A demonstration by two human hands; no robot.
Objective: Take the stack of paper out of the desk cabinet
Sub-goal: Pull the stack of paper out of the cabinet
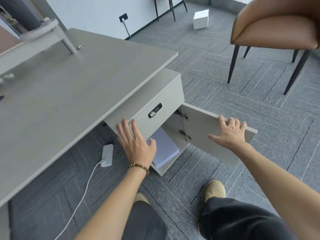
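A light grey desk cabinet (166, 94) hangs under the desk's right end, with a combination lock (155, 110) on its drawer front. Its lower door (204, 134) is swung open to the right. Inside lies a white stack of paper (164, 148), partly hidden by my left hand. My left hand (136, 144) is spread flat, fingers against the cabinet's front edge by the opening, holding nothing. My right hand (228, 134) has its fingers curled over the top edge of the open door.
The grey desk top (78, 94) fills the left. A white power strip (107, 155) with a cable lies on the carpet under the desk. A brown chair (277, 32) stands at the right rear, a white box (200, 19) on the floor behind. My feet are below.
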